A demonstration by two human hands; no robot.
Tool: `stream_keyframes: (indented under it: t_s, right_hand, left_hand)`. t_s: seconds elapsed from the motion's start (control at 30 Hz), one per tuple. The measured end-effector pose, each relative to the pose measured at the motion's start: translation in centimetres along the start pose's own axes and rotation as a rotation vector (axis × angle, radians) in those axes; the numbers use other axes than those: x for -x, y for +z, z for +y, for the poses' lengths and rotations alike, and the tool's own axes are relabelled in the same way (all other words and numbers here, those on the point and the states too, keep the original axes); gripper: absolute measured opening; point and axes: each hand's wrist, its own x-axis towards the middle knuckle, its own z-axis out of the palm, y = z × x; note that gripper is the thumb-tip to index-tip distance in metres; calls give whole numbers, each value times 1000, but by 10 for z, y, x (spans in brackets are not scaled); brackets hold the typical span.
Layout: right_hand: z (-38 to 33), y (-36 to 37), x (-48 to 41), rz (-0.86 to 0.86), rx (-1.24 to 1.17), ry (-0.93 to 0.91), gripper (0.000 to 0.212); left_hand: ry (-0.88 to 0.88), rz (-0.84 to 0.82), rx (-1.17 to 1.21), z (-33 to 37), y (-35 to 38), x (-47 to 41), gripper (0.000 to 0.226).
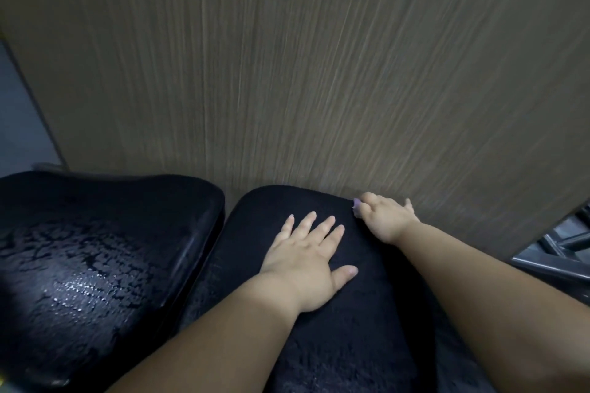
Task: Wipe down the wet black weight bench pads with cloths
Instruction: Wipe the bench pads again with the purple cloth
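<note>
Right hand (384, 217) grips the far corner of the dark fuzzy cloth (319, 344), fingers curled; left hand (306, 252) presses flat on it just nearer, fingers spread. Judged step — blotting with the spread cloth. The next move calls for shifting left of both hands, onto the glossy black vinyl bench pad (95, 265) beaded with water.

1. A wet black bench pad (95, 265) is sitting left of the left hand (306, 262), water beading across it.
2. A dark fuzzy cloth (335, 344) is lying over the neighbouring pad beneath that hand.
</note>
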Motion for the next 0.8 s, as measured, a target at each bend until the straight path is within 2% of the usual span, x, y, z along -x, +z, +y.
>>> stream_keyframes:
  t_s: [0.13,0.23,0.4,0.6,0.73,0.8]
  right_hand:
    - [37,-5,15,-3,-2,109,29]
    - [60,-5,22,7,-34,200,34]
    - [48,-3,16,-24,-4,246,41]
    - [-19,2,-6,-48,140,62,44]
    - [-84,4,-17,-62,52,-75,38]
    - [-94,5,-20,-64,10,-123,36]
  left_hand:
    - [-17,-28,3,-2,-2,5,73]
    - [-51,-38,0,-10,-4,13,72]
    - [-73,11,-5,-19,-1,24,73]
    - [-62,27,11,-19,2,23,74]
    - [-71,22,32,-20,2,20,78]
    - [-80,13,38,-21,1,18,80]
